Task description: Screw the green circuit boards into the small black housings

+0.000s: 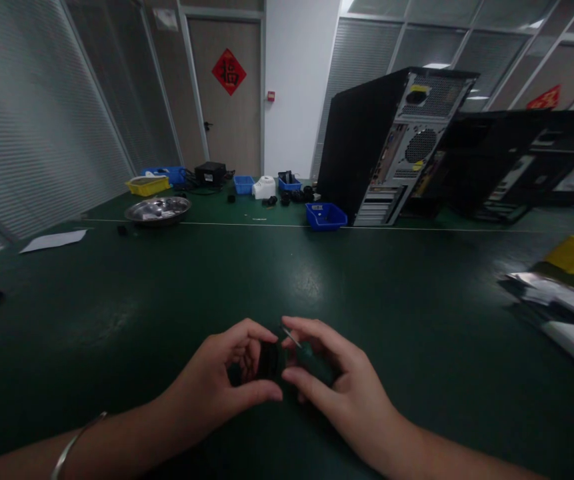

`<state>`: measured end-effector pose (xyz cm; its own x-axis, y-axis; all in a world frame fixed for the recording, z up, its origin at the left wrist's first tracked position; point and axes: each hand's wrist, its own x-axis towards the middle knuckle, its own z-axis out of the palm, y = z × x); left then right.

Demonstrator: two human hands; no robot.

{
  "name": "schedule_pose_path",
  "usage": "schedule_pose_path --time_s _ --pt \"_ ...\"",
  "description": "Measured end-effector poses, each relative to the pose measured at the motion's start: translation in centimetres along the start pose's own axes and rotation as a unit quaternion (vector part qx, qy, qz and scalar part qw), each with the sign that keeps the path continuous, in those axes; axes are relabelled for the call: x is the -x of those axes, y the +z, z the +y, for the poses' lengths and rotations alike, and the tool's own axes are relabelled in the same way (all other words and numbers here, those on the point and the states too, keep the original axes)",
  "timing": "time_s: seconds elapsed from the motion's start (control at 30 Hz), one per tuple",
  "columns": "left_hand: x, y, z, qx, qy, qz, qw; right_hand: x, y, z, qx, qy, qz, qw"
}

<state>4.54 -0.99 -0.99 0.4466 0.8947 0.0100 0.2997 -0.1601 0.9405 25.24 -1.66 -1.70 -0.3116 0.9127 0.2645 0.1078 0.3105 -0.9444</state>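
Low over the green tabletop (177, 287), my two hands come close together in front of me. My left hand (217, 383) has its thumb and fingers curled round a small black object (268, 361), whose kind I cannot make out. In my right hand (349, 380) is a small screwdriver (314, 363) with a green handle. Its short metal shaft points up and left, toward the left hand's fingers. Dark surroundings hide where the black object ends, and I cannot tell whether the right fingertips touch it.
A black computer tower (367, 133) stands at the back right, beside a blue bin (325, 217). At the back left are a metal bowl (157, 210), a yellow tray (147, 187) and a sheet of paper (54, 241). Stacked papers (561, 297) lie at the right.
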Motion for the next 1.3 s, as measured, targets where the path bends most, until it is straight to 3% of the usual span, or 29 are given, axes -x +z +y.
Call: schedule_pose_path --time_s 0.17,0.4,0.6,0.77,0.87,1.0,1.07,1.13,1.2,1.3 --pt "0.1 0.2 0.2 -0.08 -0.001 -0.033 0.996 0.5 0.1 0.4 0.08 -0.054 -0.039 0.995" --pt "0.1 0.6 0.4 -0.083 -0.001 -0.037 0.996 0.7 -0.2 0.4 0.161 -0.082 -0.087 0.98" --pt "-0.2 0.9 0.1 0.094 -0.047 -0.019 0.994 1.2 -0.4 0.3 0.298 -0.101 -0.143 0.938" --pt "-0.5 1.1 0.4 0.178 -0.064 -0.049 0.981 1.1 -0.5 -0.9 0.347 -0.181 -0.166 0.905" --pt "-0.5 1.1 0.4 0.211 -0.062 -0.051 0.974 1.0 -0.7 -1.4 0.336 -0.212 -0.159 0.904" --pt "-0.8 -0.2 0.7 0.242 -0.059 -0.044 0.967 1.1 -1.1 -1.1 0.283 -0.197 -0.136 0.929" --pt "-1.5 -2.2 0.8 0.234 -0.052 0.017 0.971 1.0 -1.3 -0.8 0.248 -0.18 -0.122 0.944" --pt "-2.5 -5.2 0.7 0.231 -0.054 0.157 0.959 0.8 -1.5 -0.5 0.209 -0.162 -0.102 0.959" --pt "-3.4 -8.8 0.0 0.272 -0.029 0.336 0.901 0.4 -1.5 -0.3 0.171 -0.144 -0.087 0.971" --pt "-3.7 -13.9 -1.9 0.281 0.004 0.457 0.844 -0.1 -1.5 -0.2 0.131 -0.124 -0.076 0.981"
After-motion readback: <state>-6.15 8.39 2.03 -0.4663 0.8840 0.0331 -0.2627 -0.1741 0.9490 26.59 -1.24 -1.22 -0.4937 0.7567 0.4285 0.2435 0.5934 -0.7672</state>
